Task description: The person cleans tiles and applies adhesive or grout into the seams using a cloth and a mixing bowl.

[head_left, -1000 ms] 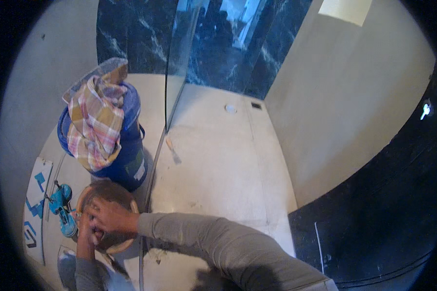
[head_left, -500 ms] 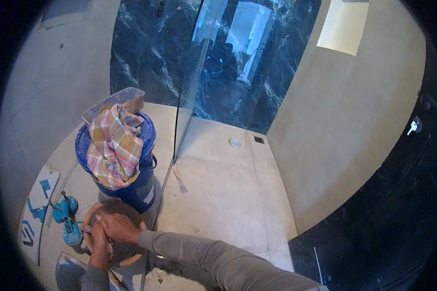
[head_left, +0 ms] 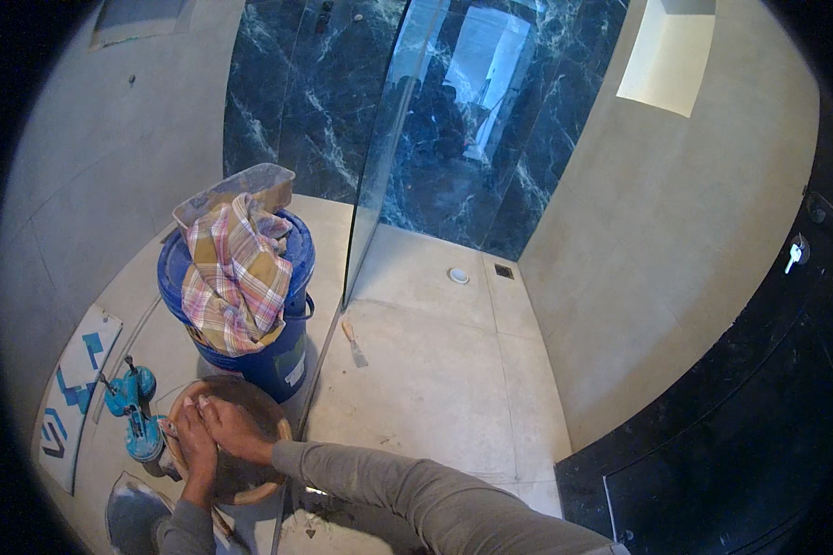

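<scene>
Fingers extended and held close together, the left hand (head_left: 195, 442) and right hand (head_left: 235, 429) press against each other above an orange-brown basin (head_left: 285, 433) on the floor; from my remote seat I cannot tell whether anything is caught between them. I see a dark brownish interior in the basin but cannot make out its contents. Just beyond stands a lidded blue bucket (head_left: 270, 368), topped by a clear plastic tub (head_left: 227, 196) and a draped plaid cloth (head_left: 236, 282). Left of the basin sits a teal suction-cup tool (head_left: 143, 437); nearer me, a grey pail (head_left: 131, 516) is partly hidden by the left sleeve (head_left: 188, 529).
</scene>
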### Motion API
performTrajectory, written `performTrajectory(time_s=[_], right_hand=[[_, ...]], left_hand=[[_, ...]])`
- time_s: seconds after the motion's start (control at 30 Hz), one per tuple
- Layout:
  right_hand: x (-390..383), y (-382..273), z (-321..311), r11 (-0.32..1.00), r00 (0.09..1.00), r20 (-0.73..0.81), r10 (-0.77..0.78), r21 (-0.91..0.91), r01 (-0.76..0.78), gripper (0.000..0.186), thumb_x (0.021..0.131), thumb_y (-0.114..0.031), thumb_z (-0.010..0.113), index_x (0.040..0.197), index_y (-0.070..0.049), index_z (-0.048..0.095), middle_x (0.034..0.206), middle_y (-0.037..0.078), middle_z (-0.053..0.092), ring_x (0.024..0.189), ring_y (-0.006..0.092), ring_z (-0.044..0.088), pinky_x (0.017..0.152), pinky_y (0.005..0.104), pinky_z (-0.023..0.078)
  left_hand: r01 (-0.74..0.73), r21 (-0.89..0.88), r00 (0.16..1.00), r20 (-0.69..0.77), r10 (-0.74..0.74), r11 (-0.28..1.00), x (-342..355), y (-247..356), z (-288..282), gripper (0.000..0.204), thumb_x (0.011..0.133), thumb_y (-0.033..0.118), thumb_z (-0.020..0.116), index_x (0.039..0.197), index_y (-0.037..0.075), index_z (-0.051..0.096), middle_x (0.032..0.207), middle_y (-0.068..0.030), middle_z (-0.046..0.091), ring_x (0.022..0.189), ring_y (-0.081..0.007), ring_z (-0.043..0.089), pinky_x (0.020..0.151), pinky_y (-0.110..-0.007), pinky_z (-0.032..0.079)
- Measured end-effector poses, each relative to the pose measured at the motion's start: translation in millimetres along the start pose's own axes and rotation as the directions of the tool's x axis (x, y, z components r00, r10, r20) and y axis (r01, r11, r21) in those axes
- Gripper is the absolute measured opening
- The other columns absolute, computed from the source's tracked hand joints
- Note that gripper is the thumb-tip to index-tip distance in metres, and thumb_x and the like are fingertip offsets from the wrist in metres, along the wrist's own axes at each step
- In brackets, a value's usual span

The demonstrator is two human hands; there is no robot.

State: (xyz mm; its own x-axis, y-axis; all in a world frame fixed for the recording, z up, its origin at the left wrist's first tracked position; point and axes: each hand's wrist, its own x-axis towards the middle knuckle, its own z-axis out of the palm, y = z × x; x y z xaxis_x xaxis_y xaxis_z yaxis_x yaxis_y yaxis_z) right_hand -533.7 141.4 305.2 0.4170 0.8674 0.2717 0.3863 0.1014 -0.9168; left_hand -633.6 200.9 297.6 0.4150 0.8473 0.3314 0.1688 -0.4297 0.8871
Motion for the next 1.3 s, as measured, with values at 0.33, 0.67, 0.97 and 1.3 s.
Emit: performTrajectory(time_s=[0.33,0.67,0.97,1.3], right_hand=[[-8.2,1.4,-7.7,0.989,0.987,0.149,-0.061,0.142,0.04,0.041,0.097,-0.036,0.039,0.096,0.002,0.055,0.091,0.026,0.057,0.081,0.0444,0.056,0.075,0.0482,0.043],[27.8,-24.4,-96.3,0.973,0.916,0.381,0.13,0.129,-0.192,0.017,0.08,-0.017,0.068,0.086,-0.001,0.067,0.085,0.008,0.066,0.073,0.0109,0.059,0.064,0.032,0.05],[20.2,-56.3,-136.8,0.964,0.926,0.281,-0.253,0.16,0.214,0.042,0.075,-0.016,0.075,0.111,0.001,0.063,0.098,0.01,0.065,0.093,0.0161,0.06,0.08,0.0315,0.05],[-6.6,-92.1,-236.0,0.937,0.853,0.475,-0.217,0.345,0.047,0.016,0.082,-0.019,0.069,0.09,-0.006,0.064,0.103,0.007,0.063,0.096,0.0129,0.057,0.087,0.025,0.043]], left_hand=[[-0.128,0.209,0.992,0.022,0.126,0.97,-6.6,-12.3,-7.9,0.043,0.099,0.03,0.036,0.112,-0.006,0.056,0.107,-0.0208,0.061,0.099,-0.0287,0.057,0.088,-0.037,0.041],[0.065,-0.039,0.988,0.141,-0.059,0.997,17.7,55.5,-36.2,0.029,0.088,0.026,0.061,0.069,0.005,0.052,0.065,0.0009,0.045,0.064,-0.0103,0.042,0.058,-0.028,0.034],[-0.074,0.003,0.98,0.185,0.072,0.997,13.7,127.3,-31.6,0.033,0.089,0.033,0.062,0.079,0.002,0.065,0.067,0.0004,0.056,0.063,-0.0072,0.049,0.056,-0.025,0.042],[0.014,-0.065,0.969,0.247,0.003,0.998,-9.0,174.6,-1.8,0.037,0.089,0.041,0.06,0.077,0.006,0.062,0.065,0.0039,0.054,0.063,-0.0047,0.052,0.058,-0.02,0.042]])
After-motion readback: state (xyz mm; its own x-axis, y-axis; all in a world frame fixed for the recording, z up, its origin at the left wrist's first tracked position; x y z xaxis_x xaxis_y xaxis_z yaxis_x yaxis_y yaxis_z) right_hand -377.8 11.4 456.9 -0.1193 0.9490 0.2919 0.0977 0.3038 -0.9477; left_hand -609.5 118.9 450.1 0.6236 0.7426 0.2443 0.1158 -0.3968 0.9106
